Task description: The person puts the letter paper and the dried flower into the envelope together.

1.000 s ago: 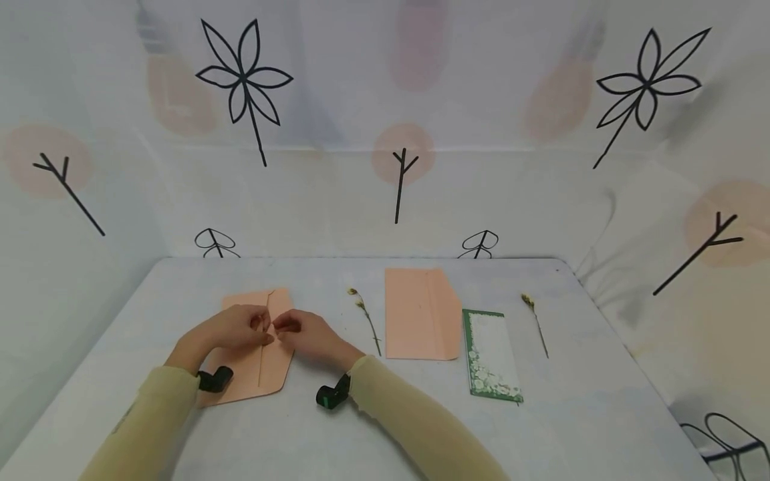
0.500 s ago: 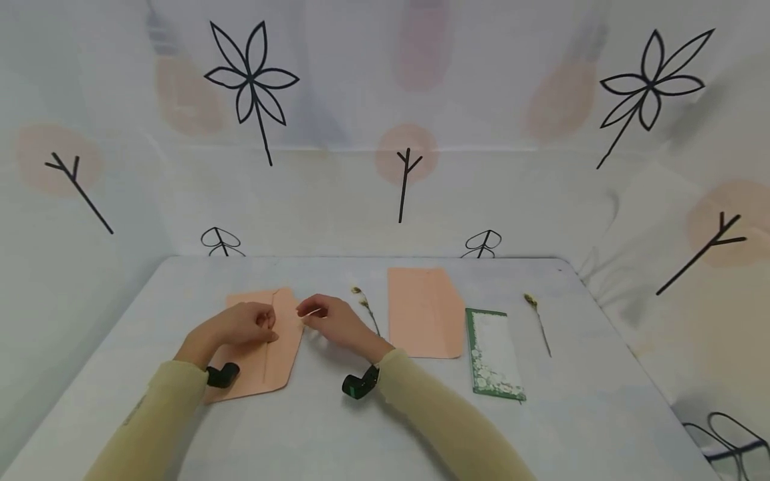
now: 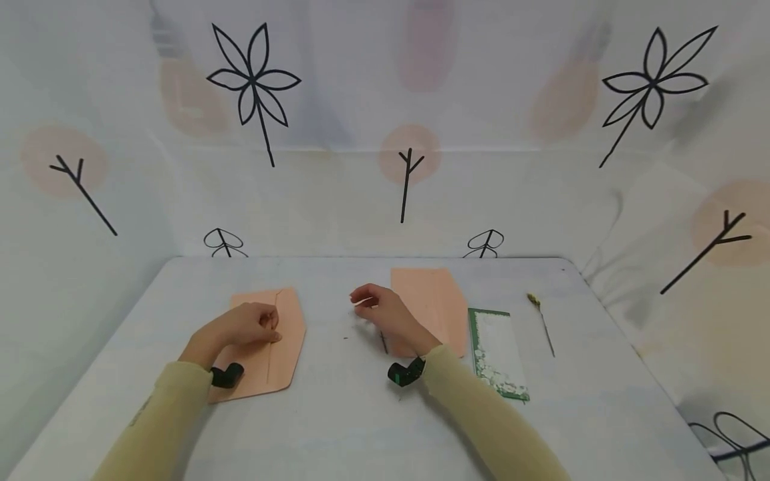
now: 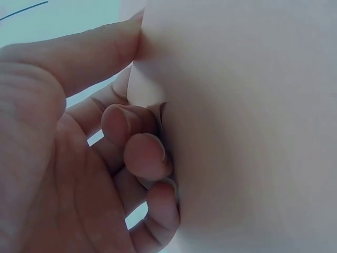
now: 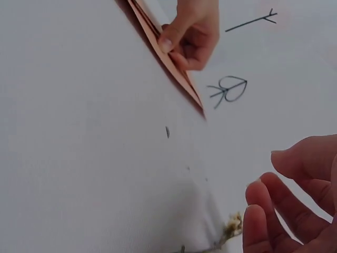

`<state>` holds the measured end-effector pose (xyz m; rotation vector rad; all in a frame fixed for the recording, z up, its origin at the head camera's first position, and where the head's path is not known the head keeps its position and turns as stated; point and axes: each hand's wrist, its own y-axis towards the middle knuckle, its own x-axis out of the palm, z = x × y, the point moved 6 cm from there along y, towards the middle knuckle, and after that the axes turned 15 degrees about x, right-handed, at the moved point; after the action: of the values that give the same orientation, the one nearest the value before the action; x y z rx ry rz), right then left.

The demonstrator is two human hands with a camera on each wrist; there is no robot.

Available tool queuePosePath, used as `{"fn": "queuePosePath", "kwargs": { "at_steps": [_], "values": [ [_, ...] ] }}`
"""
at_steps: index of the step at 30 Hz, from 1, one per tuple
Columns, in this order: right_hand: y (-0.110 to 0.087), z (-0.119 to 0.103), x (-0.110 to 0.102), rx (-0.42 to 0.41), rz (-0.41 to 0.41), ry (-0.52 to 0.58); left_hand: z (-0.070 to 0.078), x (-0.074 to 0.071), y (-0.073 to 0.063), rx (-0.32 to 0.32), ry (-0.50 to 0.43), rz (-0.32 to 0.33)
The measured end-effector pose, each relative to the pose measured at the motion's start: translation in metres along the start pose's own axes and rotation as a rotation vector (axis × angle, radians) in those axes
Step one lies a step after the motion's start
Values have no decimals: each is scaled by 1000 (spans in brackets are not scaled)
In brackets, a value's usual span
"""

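A peach envelope [image 3: 293, 351] lies at the left of the table with its flap side to the right. My left hand [image 3: 243, 326] rests over it and pinches the paper at the pocket's edge; the left wrist view shows the thumb against that edge and the other fingers curled. My right hand [image 3: 391, 314] hovers mid-table, fingers loosely bent and apart, with nothing between them. Below it lies a dried flower [image 5: 231, 226], its head close to the fingertips in the right wrist view and mostly hidden by the hand in the head view.
A second peach envelope [image 3: 428, 294] lies partly behind the right hand. To its right are a card with a green floral border [image 3: 496, 347] and another dried flower [image 3: 541, 321]. A tiny dark bit [image 5: 167, 132] lies between the hands. Patterned cloth [image 3: 337, 200] surrounds the table.
My right hand has left the left envelope and moved right, over the nearer dried flower and the second envelope's edge. The left hand has kept its hold on the envelope.
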<state>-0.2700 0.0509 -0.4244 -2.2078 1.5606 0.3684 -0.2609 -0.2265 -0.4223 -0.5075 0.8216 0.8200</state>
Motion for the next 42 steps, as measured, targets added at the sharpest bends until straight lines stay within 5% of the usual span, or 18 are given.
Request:
{"fn": "queuePosePath", "kwargs": {
  "at_steps": [12, 42],
  "values": [
    [1, 17, -18, 51, 125, -201, 0, 1, -1, 11, 23, -12],
    [8, 8, 4, 111, 55, -427, -6, 1, 2, -1, 20, -24]
  ]
}}
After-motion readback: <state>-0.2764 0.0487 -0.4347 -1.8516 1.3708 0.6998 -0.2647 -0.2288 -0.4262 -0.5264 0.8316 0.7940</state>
